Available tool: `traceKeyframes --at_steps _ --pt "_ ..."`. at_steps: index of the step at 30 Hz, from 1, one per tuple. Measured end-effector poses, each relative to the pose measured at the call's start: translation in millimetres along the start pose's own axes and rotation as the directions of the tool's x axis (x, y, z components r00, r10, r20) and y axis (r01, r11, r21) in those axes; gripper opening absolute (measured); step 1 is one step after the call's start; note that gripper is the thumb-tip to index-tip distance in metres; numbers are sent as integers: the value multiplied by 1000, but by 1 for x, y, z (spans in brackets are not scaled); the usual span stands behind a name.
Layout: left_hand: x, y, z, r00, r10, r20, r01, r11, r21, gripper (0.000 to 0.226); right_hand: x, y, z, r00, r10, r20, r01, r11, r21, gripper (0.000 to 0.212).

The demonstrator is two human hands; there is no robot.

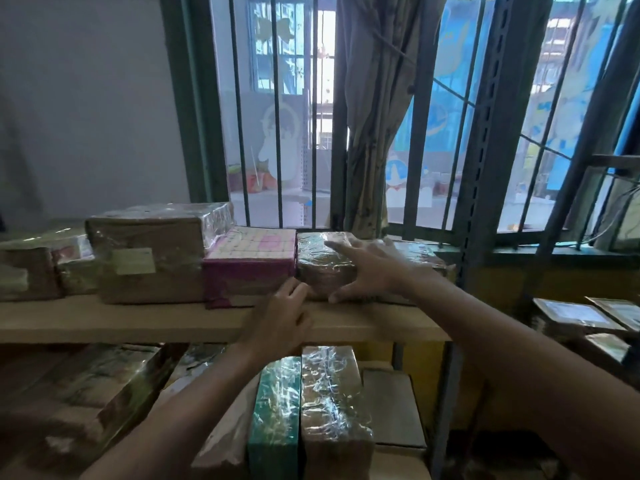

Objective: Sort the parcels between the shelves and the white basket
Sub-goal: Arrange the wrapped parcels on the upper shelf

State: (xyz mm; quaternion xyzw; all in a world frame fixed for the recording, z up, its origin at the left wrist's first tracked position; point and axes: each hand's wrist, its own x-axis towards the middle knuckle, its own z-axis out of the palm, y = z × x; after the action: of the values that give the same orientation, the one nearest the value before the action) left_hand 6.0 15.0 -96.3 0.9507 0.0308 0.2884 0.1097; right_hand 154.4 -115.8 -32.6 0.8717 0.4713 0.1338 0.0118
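Film-wrapped brown parcel (318,268) flat on the wooden top shelf (138,320), just beside a pink parcel (249,271).

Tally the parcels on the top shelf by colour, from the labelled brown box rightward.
Brown: 2, the labelled box and the film-wrapped parcel under the right hand
Pink: 1, the pink box between them
Total: 3

**Parcel storeroom**

Rows of film-wrapped cardboard parcels (156,282), one bearing a paper label, crowd a wooden shelf board (138,323) beside a slotted steel upright (485,168), more stacked below; behind, a barred window (277,133) and knotted curtain (374,116).
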Motion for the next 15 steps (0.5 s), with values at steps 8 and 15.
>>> traceKeyframes --at_steps 8,15 --pt "-12 -16 -10 998 22 -53 -21 1000 14 34 11 -14 13 996 78 -37 -81 990 -113 89" --pt "-16 -17 -11 997 6 -74 -10 998 -62 37 -2 -14 -3 994 63 -86 -58 996 67 79"
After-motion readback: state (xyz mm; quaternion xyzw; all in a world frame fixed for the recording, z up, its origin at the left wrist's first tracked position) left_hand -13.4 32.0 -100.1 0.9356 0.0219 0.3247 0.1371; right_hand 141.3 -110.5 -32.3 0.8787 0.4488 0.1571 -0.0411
